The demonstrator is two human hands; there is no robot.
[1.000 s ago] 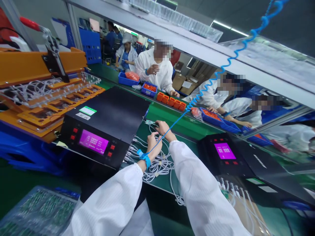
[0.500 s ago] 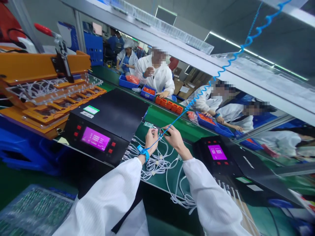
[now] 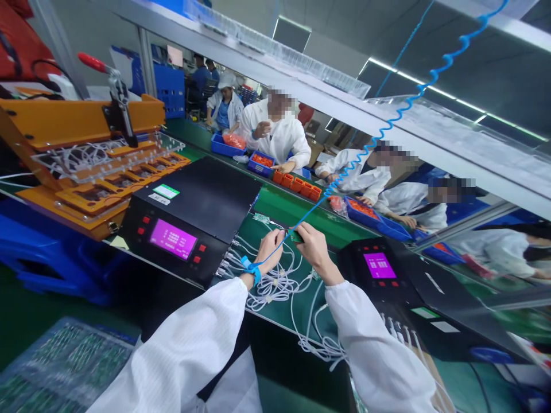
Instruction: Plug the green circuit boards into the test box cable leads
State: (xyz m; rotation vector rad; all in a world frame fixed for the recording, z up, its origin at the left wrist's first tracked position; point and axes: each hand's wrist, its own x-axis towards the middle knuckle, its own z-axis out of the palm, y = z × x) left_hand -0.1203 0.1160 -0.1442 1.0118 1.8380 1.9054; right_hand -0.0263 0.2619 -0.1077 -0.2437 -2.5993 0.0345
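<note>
My left hand (image 3: 269, 250) and my right hand (image 3: 313, 248) meet over the green mat (image 3: 258, 241), between two black testers. Both hands are closed, pinching a small green circuit board (image 3: 295, 235) between them. A white cable seems to run from my left fingers into the tangle of white cables (image 3: 275, 284) below. A blue wrist strap (image 3: 252, 269) sits on my left wrist, and its coiled blue cord (image 3: 387, 123) rises to the upper right. Another small green board (image 3: 260, 218) lies on the mat beyond my hands.
A black tester with a purple screen (image 3: 174, 238) stands at left, a second one (image 3: 379, 265) at right. An orange clamp fixture (image 3: 86, 172) sits far left. A tray of green boards (image 3: 64, 361) lies bottom left. Across the conveyor, people in white coats handle orange parts (image 3: 299, 184) in blue bins (image 3: 370, 211).
My right hand lifted the small green board off the mat and drew it toward my left hand; both hands now pinch it together. The view shifted slightly.
</note>
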